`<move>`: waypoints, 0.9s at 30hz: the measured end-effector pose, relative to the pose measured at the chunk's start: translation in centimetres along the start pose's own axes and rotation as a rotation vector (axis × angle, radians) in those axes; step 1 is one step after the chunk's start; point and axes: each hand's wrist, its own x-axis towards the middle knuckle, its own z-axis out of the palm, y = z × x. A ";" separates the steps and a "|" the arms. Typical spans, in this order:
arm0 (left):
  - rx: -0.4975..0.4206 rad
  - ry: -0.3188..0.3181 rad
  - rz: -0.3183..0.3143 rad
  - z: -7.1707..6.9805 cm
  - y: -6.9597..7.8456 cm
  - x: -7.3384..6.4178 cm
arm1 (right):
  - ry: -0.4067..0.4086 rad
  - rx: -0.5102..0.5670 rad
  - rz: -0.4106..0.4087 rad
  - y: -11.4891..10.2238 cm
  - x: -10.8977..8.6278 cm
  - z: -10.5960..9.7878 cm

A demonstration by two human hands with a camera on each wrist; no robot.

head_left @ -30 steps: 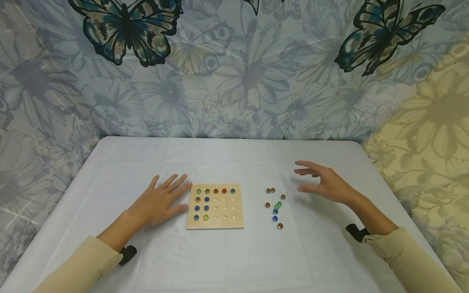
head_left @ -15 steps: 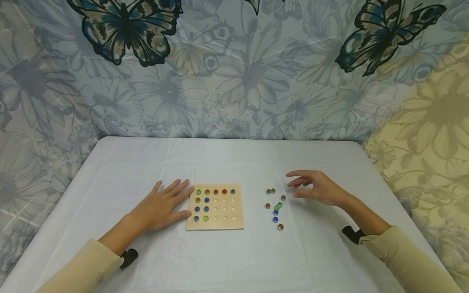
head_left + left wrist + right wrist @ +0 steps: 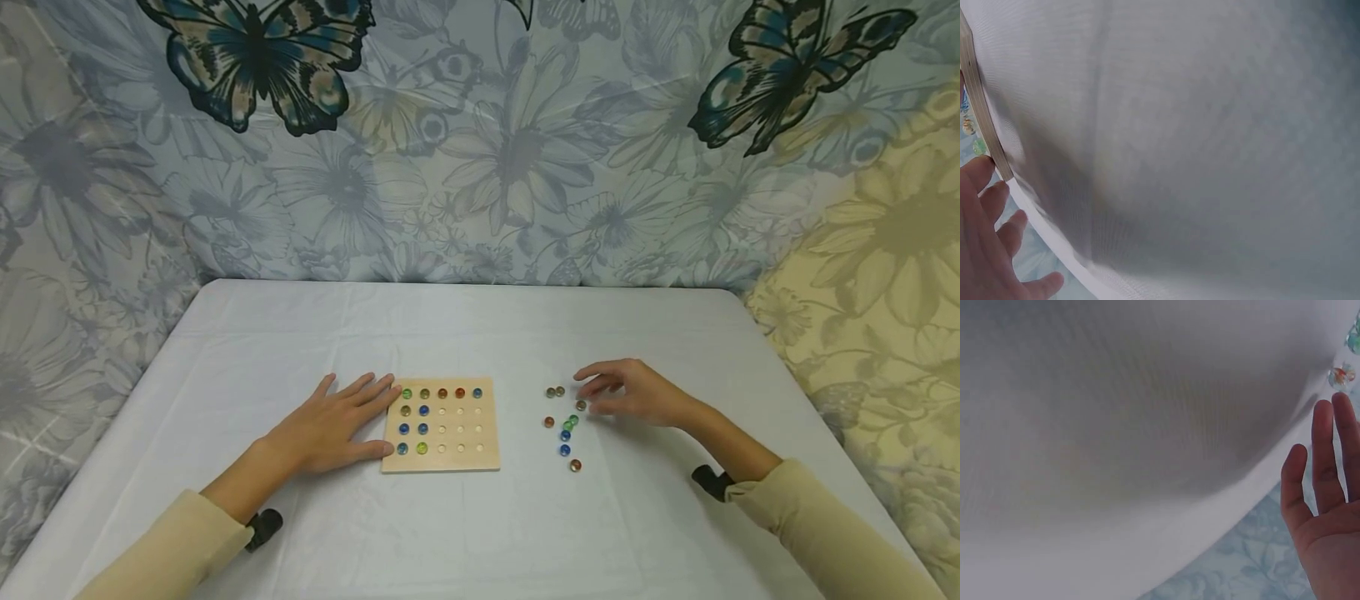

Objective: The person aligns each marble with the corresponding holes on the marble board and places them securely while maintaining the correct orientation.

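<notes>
In the head view my left hand lies with spread fingers at the left edge of a wooden board, fingertips and thumb on its rim. Marbles fill the board's back row and its two left columns; the other hollows are bare. My right hand hovers over the loose marbles, fingers loosely bent, thumb and fingertips close to a brownish marble, nothing held. The right wrist view shows a clear marble with an orange swirl just beyond the fingertips. The left wrist view catches the board's side edge beside the fingers.
Right of the board lie several loose marbles: two brownish ones, a reddish one, green ones, blue ones and an amber one. A white cloth covers the table. Butterfly-patterned fabric hangs behind.
My right hand has moved left and toward me, down to the loose marbles, its fingers drawing closer together. My left hand has slid slightly right onto the board's edge.
</notes>
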 end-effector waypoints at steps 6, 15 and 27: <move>0.014 -0.003 0.007 -0.1 0.0 0.1 | -0.019 -0.009 0.013 -0.1 0.4 0.6; 0.027 0.003 0.032 -0.1 0.0 0.3 | 0.018 -0.060 -0.003 0.0 0.8 1.0; 0.037 0.005 0.046 -0.1 -0.1 0.3 | 0.041 -0.096 0.004 -0.3 1.1 1.2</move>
